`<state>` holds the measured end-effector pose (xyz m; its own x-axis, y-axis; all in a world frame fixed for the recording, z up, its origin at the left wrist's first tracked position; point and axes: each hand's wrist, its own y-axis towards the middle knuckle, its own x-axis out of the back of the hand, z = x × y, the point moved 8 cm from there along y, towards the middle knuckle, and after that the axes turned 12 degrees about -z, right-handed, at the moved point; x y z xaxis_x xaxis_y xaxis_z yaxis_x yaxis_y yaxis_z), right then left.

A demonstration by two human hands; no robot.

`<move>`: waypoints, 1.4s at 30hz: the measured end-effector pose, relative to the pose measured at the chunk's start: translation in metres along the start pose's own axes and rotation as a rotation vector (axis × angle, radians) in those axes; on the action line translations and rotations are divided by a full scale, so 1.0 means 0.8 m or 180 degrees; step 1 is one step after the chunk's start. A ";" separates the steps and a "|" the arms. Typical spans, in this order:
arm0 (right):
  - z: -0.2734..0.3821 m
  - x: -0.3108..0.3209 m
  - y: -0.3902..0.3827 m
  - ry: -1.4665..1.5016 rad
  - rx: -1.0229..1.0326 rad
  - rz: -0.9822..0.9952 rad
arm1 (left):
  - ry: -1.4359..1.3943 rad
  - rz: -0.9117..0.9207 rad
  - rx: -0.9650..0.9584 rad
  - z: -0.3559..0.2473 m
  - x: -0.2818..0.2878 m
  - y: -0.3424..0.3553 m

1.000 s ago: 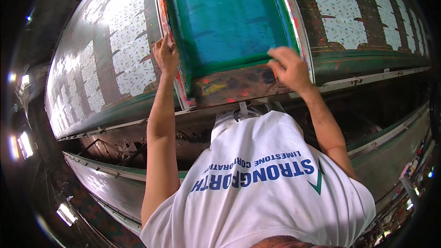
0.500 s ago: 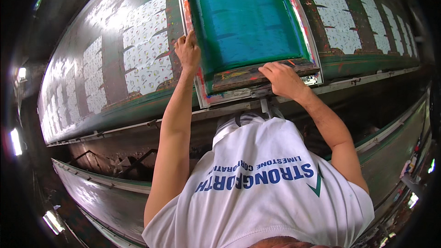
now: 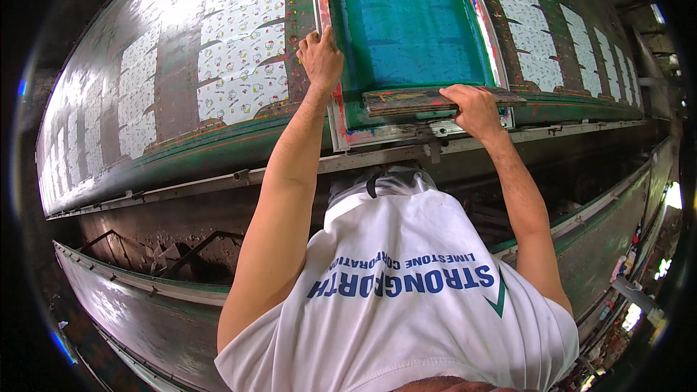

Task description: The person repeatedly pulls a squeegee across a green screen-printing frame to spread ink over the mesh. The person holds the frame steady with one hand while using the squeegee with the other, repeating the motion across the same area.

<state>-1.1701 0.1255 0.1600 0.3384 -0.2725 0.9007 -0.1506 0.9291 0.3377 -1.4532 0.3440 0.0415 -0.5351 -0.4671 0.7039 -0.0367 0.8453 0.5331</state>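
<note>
A printing screen point(image 3: 410, 22) with a turquoise mesh, green borders and a paint-smeared metal frame lies on the long table. My left hand point(image 3: 319, 58) holds the frame's left rail point(image 3: 319, 0), fingers curled onto it. My right hand point(image 3: 472, 110) grips a dark, paint-streaked wooden squeegee point(image 3: 403, 101), which lies across the near end of the screen. Small patterned white sheets are laid in columns on the table at either side, one large group point(image 3: 243, 43) left of the screen and another point(image 3: 530, 36) to the right.
The long dark-green table point(image 3: 174, 65) curves across the view, with a metal rail point(image 3: 254, 174) along its near edge. Below is a second table point(image 3: 131, 290) with dark metal bracing between. My body in a white T-shirt fills the bottom middle. Bright openings show at the far right.
My right hand has closed on the squeegee, which now sits angled across the screen's near end. The screen and my left hand appear farther right in the picture as the view has shifted.
</note>
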 end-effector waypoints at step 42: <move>-0.314 -0.215 0.592 -0.0264 0.0160 0.0651 | 0.0406 0.0228 -0.0017 -0.019 0.014 0.013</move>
<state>-1.0659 0.6751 0.0962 0.2187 -0.1012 0.9705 -0.2551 0.9541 0.1570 -1.4469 0.3440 0.0620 -0.4244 -0.4351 0.7941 0.0025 0.8764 0.4816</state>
